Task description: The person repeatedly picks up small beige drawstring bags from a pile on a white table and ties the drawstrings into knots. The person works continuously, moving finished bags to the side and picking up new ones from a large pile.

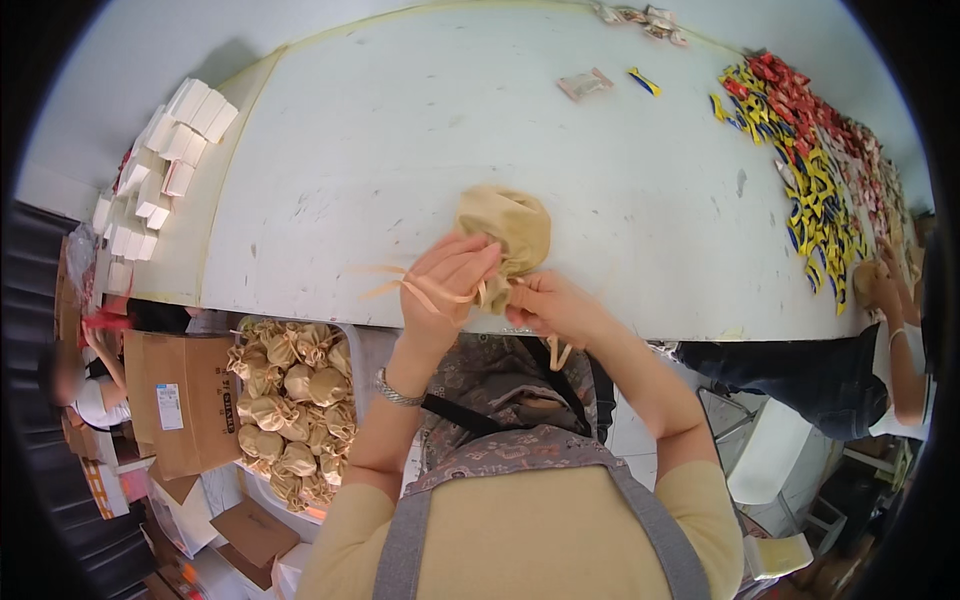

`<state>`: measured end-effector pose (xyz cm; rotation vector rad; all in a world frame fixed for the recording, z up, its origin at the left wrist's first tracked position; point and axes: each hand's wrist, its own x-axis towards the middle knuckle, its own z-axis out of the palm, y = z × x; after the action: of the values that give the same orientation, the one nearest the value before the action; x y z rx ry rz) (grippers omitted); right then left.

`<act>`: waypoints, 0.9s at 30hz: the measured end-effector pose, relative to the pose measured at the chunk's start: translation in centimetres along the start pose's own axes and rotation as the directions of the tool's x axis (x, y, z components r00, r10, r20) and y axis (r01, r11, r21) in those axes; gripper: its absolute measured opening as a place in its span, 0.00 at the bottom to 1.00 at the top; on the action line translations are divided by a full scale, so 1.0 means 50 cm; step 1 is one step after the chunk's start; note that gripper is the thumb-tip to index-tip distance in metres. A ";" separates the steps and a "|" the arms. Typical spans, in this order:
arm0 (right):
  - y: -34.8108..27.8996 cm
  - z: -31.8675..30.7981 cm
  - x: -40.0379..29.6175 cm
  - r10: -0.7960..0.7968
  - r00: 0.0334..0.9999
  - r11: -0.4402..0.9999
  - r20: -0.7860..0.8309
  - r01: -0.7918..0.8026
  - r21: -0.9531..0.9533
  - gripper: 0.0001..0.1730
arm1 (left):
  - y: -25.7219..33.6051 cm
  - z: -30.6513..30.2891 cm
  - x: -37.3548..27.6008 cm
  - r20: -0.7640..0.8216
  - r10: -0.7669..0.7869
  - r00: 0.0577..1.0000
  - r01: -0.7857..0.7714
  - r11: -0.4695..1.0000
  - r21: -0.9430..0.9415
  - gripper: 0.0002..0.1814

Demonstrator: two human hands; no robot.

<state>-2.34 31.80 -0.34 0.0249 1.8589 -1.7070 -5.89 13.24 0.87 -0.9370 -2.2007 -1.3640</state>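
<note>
A filled beige drawstring pouch [517,217] lies on the white table [360,180] near its front edge, its gathered neck towards me. My left hand [450,277] is at the left of the neck, with a pale ribbon drawstring [431,294] running across it and loose ends trailing left. The fingers of my right hand [544,300] pinch the neck's right side; another ribbon loop [559,352] hangs below that hand over the table edge.
A tub [360,360] of similar tied pouches [296,412] stands left, beside a cardboard box [199,405]. White boxes [184,142] are stacked at the table's left end. Wrapped sweets [817,195] are heaped at right, where a co-worker's hands [889,277] hold a pouch. Another person [97,397] is far left.
</note>
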 end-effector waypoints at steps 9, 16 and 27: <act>-0.176 -0.077 -0.111 -0.150 0.939 0.827 0.311 0.291 -0.480 0.18 | 0.078 -0.033 0.057 0.670 -0.229 0.706 0.121 0.971 0.204 0.11; -0.156 -0.016 -0.039 -0.533 0.813 0.813 -0.235 0.569 0.125 0.17 | 0.041 -0.033 0.044 0.579 -0.346 0.738 0.511 0.848 -0.144 0.12; -0.089 -0.020 -0.021 -0.380 0.898 0.914 -0.223 0.402 0.060 0.09 | 0.019 -0.030 0.052 0.732 -0.323 0.600 0.712 0.632 -0.305 0.15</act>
<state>-3.72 32.33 4.11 -0.1454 2.0252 -2.1479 -7.09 13.09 3.77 -1.0476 -2.7803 -2.4317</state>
